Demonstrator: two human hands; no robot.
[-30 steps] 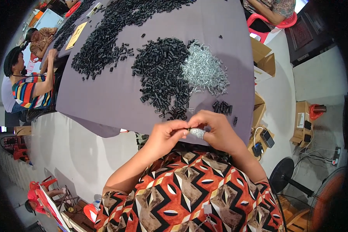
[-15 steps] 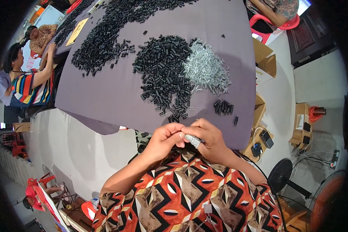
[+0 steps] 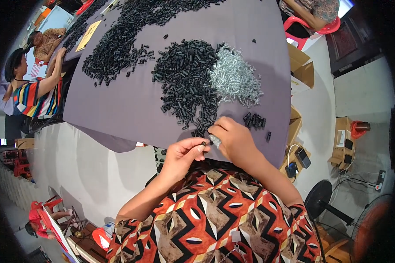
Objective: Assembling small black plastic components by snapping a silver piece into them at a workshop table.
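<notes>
- The left hand (image 3: 182, 154) pinches a small black tube (image 3: 203, 143) between thumb and fingertips, closed on it; the tube's long axis looks to run roughly from 8 to 2 o'clock, its free end toward the right hand, though it is too small to be sure.
- The tube sits just off the near edge of the grey table (image 3: 118, 109), at about 6 o'clock from the big pile of black tubes (image 3: 184, 83).
- The right hand (image 3: 232, 140) is curled shut around a clump of silvery metal pieces (image 3: 215, 140), which peeps out at its 9 o'clock side, nearly touching the tube.
- Both forearms rise from the lower edge, the left from 7 o'clock, the right from 5 o'clock, the hands meeting knuckles up.
- A heap of silvery metal pieces (image 3: 235, 79) lies at 3 o'clock of the black pile, touching it.
- A small cluster of black tubes (image 3: 254, 120) lies at 1 o'clock of the right hand, near it.
</notes>
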